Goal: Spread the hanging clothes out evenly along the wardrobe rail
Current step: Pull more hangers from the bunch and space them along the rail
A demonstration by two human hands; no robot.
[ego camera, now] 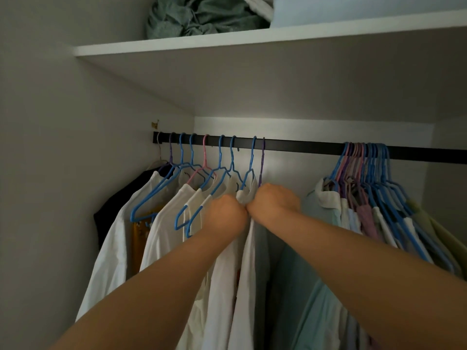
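A black wardrobe rail runs across the closet. On its left part hang several white garments on blue, pink and purple hangers, spaced apart. A tight bunch of clothes on blue and pink hangers crowds the right end, with a pale blue shirt at its front. Bare rail lies between the two groups. My left hand and my right hand are side by side, both closed on the white garment that hangs from the purple hanger, the rightmost of the left group.
A white shelf sits above the rail, holding a crumpled green fabric bundle and pale folded items. The closet's left wall is close to the first hanger. A dark garment hangs at the far left.
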